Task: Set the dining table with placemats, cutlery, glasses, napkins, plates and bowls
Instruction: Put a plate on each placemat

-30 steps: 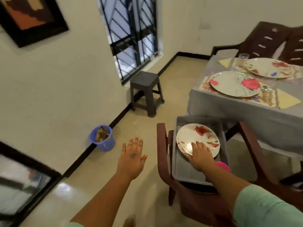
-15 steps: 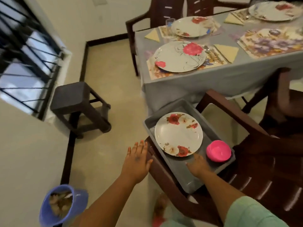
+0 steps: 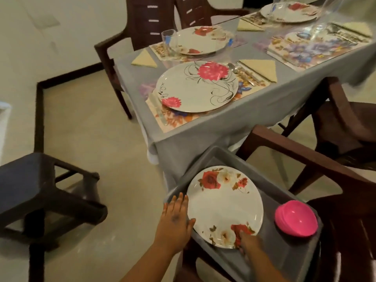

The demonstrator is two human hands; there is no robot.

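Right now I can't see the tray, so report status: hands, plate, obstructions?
Left hand open at plate rim. Right hand on near edge, grip unclear. Plate in grey tray. Pink bowl beside it, apart.

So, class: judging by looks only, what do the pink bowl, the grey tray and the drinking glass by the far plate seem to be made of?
Pink bowl: probably plastic, with a uniform bright colour and a soft sheen.
Grey tray: likely matte plastic, with moulded rounded walls and no glare.
Drinking glass: clear glass or clear plastic; the plate's rim shows through it, but the picture cannot settle which.
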